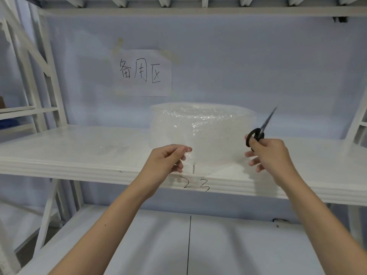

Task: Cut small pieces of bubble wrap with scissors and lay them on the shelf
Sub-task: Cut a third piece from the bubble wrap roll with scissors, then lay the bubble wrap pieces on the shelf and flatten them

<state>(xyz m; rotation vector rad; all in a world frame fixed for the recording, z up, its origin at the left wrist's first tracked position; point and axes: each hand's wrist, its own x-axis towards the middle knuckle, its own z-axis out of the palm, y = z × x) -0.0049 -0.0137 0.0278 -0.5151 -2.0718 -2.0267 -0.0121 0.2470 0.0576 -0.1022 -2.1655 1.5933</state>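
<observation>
A roll of clear bubble wrap (202, 124) stands on the white shelf (75, 155), with a loose flap hanging toward the front edge. My left hand (166, 158) pinches the left edge of that flap between thumb and fingers. My right hand (268, 153) holds black-handled scissors (260, 132), fingers through the loops, with the blades pointing up and to the right, clear of the wrap. A small flat piece of bubble wrap (114, 148) lies on the shelf to the left of the roll.
A paper sign (144, 73) with handwritten characters is taped to the back wall. Numbers "2 3" are written on the shelf's front edge (196, 185). A lower shelf (218, 245) lies below; white frame posts (49, 80) stand at left and right.
</observation>
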